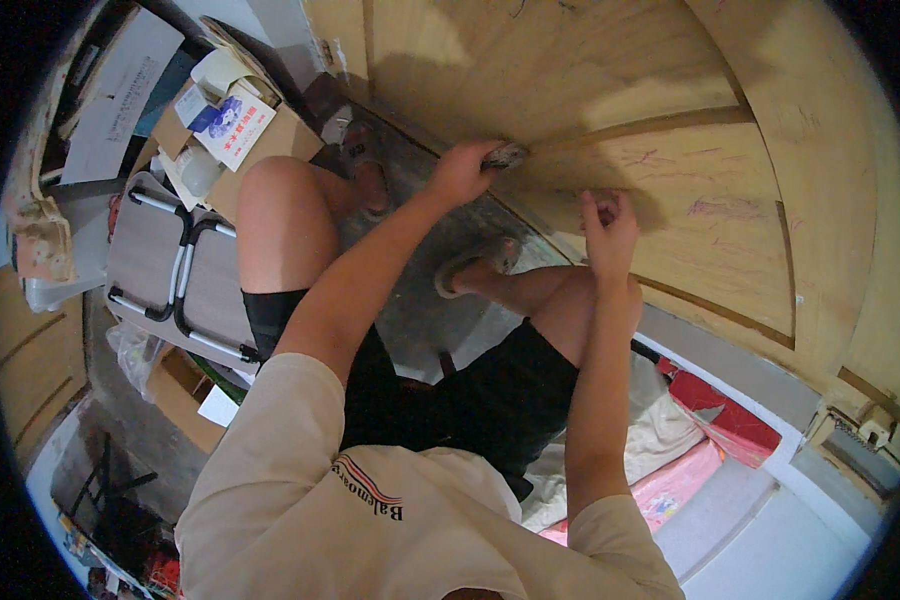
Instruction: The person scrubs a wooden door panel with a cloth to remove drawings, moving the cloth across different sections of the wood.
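My left hand is closed around a small dark grey, rough-looking object, possibly a scouring pad, against or close to the lower part of a yellowish wooden door. To its right, my right hand is raised before the door's lower panel, thumb and fingers curled; whether it holds anything small is unclear. Reddish-purple scribbles mark the panel to the right of that hand. Both forearms reach forward over my bent knees, and shadows of the hands fall on the wood.
On the left stand an open cardboard box with small cartons and a folded table with metal legs. Another cardboard box lies behind. My sandalled feet are on the dark floor. Pink and white cloth lies at right, beside a pale ledge.
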The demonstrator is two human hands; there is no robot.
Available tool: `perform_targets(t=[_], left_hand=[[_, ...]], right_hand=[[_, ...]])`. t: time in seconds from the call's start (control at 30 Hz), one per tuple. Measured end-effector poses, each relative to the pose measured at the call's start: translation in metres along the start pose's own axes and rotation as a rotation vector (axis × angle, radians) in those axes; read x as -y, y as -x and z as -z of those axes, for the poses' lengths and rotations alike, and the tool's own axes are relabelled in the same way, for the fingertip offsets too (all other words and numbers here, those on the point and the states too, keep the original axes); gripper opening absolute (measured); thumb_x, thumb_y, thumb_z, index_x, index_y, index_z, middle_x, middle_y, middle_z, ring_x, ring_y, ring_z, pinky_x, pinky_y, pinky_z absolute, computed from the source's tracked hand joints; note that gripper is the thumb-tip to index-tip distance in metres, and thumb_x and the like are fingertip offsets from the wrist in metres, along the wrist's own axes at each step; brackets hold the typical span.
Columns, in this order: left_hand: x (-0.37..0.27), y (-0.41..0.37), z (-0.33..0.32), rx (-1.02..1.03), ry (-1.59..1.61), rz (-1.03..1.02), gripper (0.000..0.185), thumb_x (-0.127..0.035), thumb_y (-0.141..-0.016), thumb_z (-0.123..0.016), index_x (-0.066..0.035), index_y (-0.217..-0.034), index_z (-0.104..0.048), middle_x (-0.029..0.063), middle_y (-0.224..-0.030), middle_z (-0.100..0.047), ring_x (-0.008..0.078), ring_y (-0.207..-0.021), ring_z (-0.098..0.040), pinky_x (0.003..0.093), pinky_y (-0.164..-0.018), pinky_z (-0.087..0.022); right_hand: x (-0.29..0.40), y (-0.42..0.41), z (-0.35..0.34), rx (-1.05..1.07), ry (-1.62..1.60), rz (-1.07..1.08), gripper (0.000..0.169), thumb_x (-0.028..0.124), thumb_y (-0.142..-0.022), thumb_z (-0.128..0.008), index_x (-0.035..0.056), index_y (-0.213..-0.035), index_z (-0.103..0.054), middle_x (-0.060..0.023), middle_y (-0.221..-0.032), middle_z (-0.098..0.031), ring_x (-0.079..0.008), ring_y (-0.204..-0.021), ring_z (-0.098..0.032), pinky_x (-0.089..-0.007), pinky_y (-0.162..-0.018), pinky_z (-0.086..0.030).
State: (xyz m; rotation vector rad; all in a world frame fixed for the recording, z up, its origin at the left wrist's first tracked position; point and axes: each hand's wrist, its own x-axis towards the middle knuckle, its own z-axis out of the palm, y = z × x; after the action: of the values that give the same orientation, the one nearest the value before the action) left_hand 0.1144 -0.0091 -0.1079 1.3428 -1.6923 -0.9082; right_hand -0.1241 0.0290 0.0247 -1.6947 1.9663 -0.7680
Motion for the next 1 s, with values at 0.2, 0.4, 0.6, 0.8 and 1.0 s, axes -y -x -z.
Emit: perform_targets(t=[0.2,0.4,0.6,0.8,1.0], left_hand=[[-0.026,-0.012,0.022,-0.043,0.008,-0.125,0.044,-0.005,-0.073,-0.068,-0.006,-0.117,-0.067,0.02,-0.11,-0.068,0.0406,-0.104,-0.062,0.0457,-0.091,-0.05],[0.012,-0.002,-0.008,-0.134,-0.104,-0.251,0.052,-0.006,-0.072,-0.07,-0.008,-0.123,-0.063,0.0177,-0.115,-0.065,0.0404,-0.104,-0.061,0.0466,-0.091,-0.051],[0.062,0.022,-0.04,0.024,-0.175,0.075,0.062,-0.006,-0.079,-0.067,-0.011,-0.139,-0.052,0.0203,-0.126,-0.062,0.0412,-0.114,-0.059,0.0492,-0.098,-0.049],[0.057,0.022,-0.054,0.07,-0.028,0.234,0.045,-0.007,-0.078,-0.07,-0.007,-0.122,-0.061,0.0214,-0.108,-0.065,0.0431,-0.1,-0.062,0.0506,-0.085,-0.051],[0.092,0.036,-0.049,-0.163,-0.156,0.267,0.042,-0.006,-0.077,-0.07,-0.003,-0.118,-0.063,0.0227,-0.108,-0.066,0.0446,-0.103,-0.061,0.05,-0.088,-0.05]], right_hand=[[-0.004,0.001,0.005,-0.02,0.024,0.028,0.035,0.026,-0.087,-0.075,-0.0004,-0.107,-0.061,-0.0151,-0.076,-0.069,-0.0243,-0.068,-0.069,-0.0363,-0.064,-0.053],[-0.005,-0.002,0.001,0.039,-0.022,-0.002,0.037,0.025,-0.09,-0.073,-0.0016,-0.113,-0.06,-0.0118,-0.076,-0.068,-0.0193,-0.066,-0.065,-0.0334,-0.061,-0.051],[0.012,0.003,-0.003,0.055,-0.027,-0.02,0.038,0.022,-0.091,-0.071,-0.0044,-0.115,-0.058,-0.0092,-0.075,-0.066,-0.0143,-0.064,-0.062,-0.0288,-0.059,-0.049],[-0.005,0.002,0.008,0.053,0.042,-0.032,0.039,0.024,-0.089,-0.073,-0.0068,-0.108,-0.058,-0.0125,-0.078,-0.069,-0.0176,-0.066,-0.064,-0.0331,-0.063,-0.051],[0.002,-0.003,0.003,0.099,-0.055,-0.062,0.035,0.025,-0.089,-0.073,-0.0042,-0.103,-0.061,-0.0122,-0.075,-0.068,-0.0193,-0.065,-0.064,-0.0339,-0.061,-0.051]])
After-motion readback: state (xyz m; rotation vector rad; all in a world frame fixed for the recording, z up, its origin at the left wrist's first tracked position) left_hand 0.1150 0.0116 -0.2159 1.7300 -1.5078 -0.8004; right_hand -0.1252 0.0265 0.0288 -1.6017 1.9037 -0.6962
